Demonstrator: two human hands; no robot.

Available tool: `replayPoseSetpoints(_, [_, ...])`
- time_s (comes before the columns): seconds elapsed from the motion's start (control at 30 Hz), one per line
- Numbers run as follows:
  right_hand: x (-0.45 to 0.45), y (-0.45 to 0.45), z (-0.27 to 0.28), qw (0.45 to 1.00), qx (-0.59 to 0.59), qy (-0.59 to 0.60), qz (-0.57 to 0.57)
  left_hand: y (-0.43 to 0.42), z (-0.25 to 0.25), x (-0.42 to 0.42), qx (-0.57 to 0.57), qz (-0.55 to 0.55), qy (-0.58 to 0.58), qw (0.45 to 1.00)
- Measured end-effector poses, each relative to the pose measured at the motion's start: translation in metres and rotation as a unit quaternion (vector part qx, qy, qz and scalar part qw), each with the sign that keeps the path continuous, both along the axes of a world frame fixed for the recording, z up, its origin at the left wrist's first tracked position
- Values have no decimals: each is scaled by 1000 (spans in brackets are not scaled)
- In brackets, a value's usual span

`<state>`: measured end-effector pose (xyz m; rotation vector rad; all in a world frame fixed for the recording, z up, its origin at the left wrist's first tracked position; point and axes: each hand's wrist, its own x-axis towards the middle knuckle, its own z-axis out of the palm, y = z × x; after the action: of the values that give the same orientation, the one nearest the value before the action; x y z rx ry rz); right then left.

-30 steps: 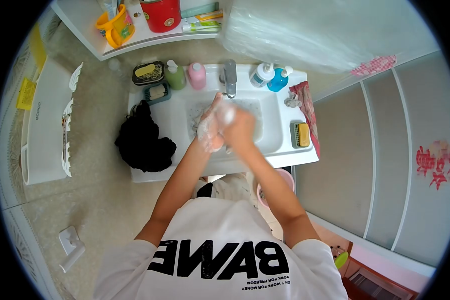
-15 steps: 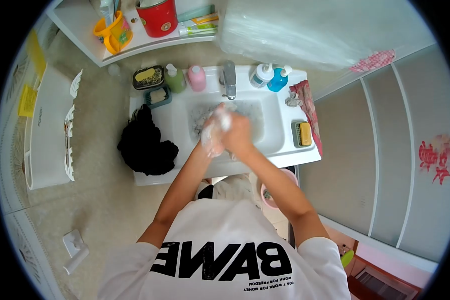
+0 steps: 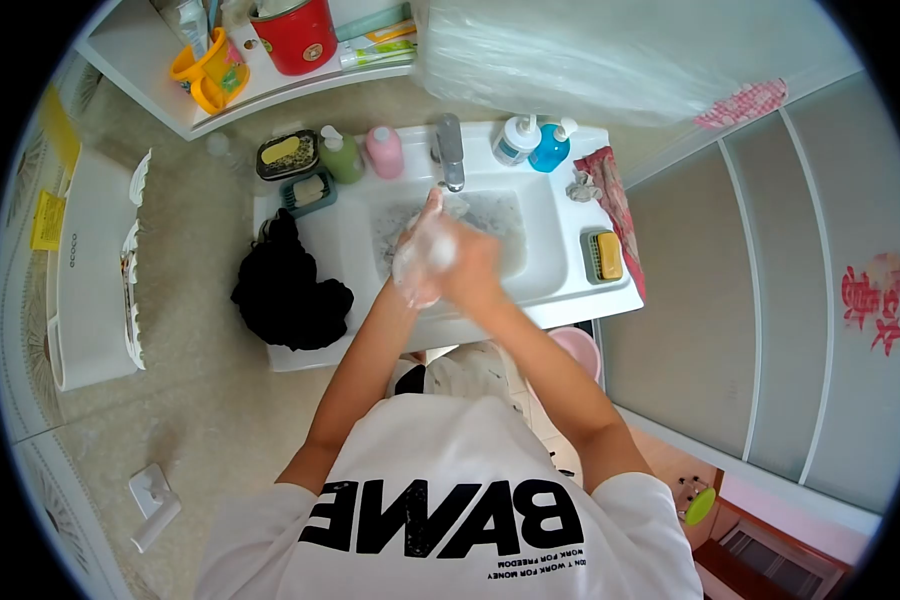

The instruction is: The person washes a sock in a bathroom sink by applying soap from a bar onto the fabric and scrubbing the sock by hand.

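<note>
Holds white sudsy material [image 3: 415,268] between left hand [image 3: 426,240] and right hand [image 3: 472,262], above the near part of the basin [image 3: 545,235]. Looks wet, pale and slick, with lather spread over the left palm and a brighter, blurred lump under the right fingers. Shows no crisp edge; cannot tell foam from fabric there. Extends the left hand's fingers toward the faucet [image 3: 450,150], while curling the right hand closed on the lump, exact finger positions too smeared to tell. Shows cloudy water [image 3: 510,232] and a greyish, mottled patch below. Includes black cloth [image 3: 288,290], bunched on the bench [image 3: 338,235] at left, and yellow soap [image 3: 609,256] in a dish at right.
</note>
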<state>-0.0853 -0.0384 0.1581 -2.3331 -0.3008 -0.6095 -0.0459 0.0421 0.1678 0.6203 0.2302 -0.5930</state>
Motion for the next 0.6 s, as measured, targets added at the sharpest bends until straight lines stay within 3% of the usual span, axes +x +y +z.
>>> replayPoseSetpoints(0.03, [17,-7,4,994,40,75,-70,-7,25,-8,62,72,48,994])
replayPoseSetpoints(0.07, [27,-10,6,975,80,151,-138,-6,8,-5,37,70,10,997])
replayPoseSetpoints(0.1, [20,-3,6,993,49,66,-80,0,-37,10,-122,-22,-76,989])
replayPoseSetpoints(0.13, [7,9,6,1000,14,-19,-18,7,-98,33,-276,-111,-159,941])
replayPoseSetpoints(0.17, [-5,15,4,994,-19,-100,41,8,-103,30,-284,-113,-149,940])
replayPoseSetpoints(0.2, [0,9,-4,999,0,-46,11,9,-106,26,-292,-114,-139,940])
replayPoseSetpoints(0.23, [15,-3,-18,1000,20,3,-18,2,-56,6,-153,-29,-46,987])
replayPoseSetpoints(0.27, [24,-9,-25,997,38,54,-46,0,-28,-5,-9,60,50,997])
replayPoseSetpoints(0.37, [9,-1,-16,995,71,55,-36,25,-56,7,-191,-108,-62,974])
replayPoseSetpoints(0.4, [0,11,-7,996,-32,-80,2,20,-63,7,-218,-76,-80,970])
replayPoseSetpoints(0.43, [0,10,-12,998,-16,-57,3,16,-70,6,-246,-45,-99,963])
replayPoseSetpoints(0.5, [22,-2,-21,1000,14,-27,3,20,-69,-3,-182,23,-50,982])
replayPoseSetpoints(0.53, [30,-11,-22,999,31,1,-23,10,-54,5,-91,43,56,993])
replayPoseSetpoints(0.6, [45,-25,-17,994,68,52,-70,16,-47,12,-139,5,43,989])
